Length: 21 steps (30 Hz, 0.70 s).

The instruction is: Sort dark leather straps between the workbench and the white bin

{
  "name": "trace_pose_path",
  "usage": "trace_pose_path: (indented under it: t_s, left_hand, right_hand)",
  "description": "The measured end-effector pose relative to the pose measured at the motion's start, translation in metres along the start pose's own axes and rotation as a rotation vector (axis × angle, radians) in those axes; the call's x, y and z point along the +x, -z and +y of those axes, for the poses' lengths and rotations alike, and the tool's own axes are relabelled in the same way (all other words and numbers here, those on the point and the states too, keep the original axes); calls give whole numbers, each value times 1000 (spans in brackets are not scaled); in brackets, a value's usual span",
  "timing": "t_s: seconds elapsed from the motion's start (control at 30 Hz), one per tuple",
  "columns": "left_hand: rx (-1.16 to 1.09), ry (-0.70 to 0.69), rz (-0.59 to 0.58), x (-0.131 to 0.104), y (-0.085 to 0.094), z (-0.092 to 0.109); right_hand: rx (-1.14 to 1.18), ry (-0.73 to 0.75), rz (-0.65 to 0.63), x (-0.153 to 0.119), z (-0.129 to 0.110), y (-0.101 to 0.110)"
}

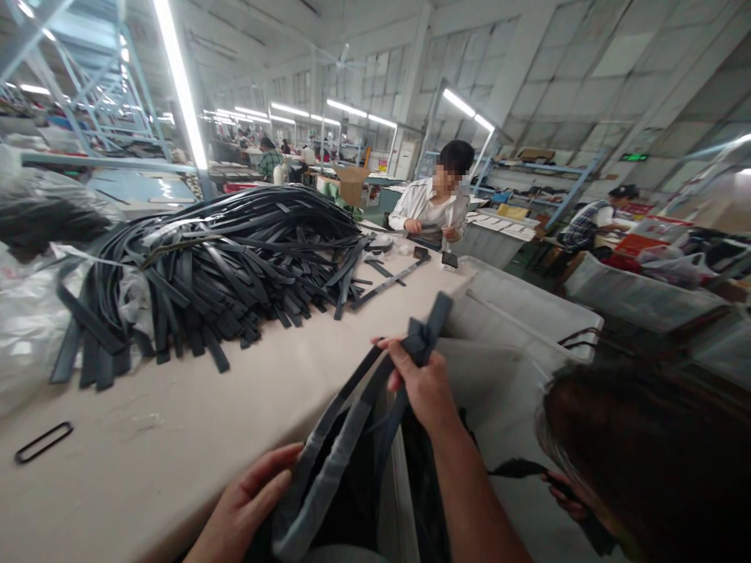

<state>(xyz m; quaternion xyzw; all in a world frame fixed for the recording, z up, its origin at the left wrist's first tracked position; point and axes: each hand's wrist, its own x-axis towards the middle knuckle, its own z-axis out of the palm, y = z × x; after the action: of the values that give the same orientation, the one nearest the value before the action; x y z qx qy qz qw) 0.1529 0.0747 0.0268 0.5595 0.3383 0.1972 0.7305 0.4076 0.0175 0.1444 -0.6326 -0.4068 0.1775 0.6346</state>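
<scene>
My right hand is closed around a dark grey strap, whose flat ends stick out above the fingers. The strap hangs in a long loop down towards me, and its lower part is wrapped in a pale, translucent cover. Lower and to the left, my left hand pinches the loop's near edge between thumb and fingers. A big heap of similar dark straps lies across the table, many of their ends pointing towards me.
A black oblong ring lies at the table's left. Clear plastic bags flank the heap. White bins stand right of the table. A person's dark-haired head is close on my right; another person works beyond the table.
</scene>
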Motion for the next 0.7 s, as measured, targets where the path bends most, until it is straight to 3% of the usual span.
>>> trace_pose_path:
  t_s: [0.17, 0.27, 0.4, 0.53, 0.6, 0.7]
  left_hand:
    - [32, -159, -83, 26, -8, 32]
    - [58, -183, -81, 38, -11, 26]
    - [34, -100, -85, 35, 0, -2]
    - [100, 29, -41, 5, 24, -13]
    - [114, 87, 14, -14, 38, -15]
    - [123, 167, 61, -37, 55, -26]
  right_hand:
    - [-92, 400, 560, 19, -40, 52]
    - [-115, 587, 754, 7, -49, 66]
    - [-151, 663, 743, -1, -36, 73]
    - [-123, 583, 699, 44, -33, 86]
    - [-62, 552, 711, 75, -47, 95]
    - [-52, 666, 741, 98, -86, 106]
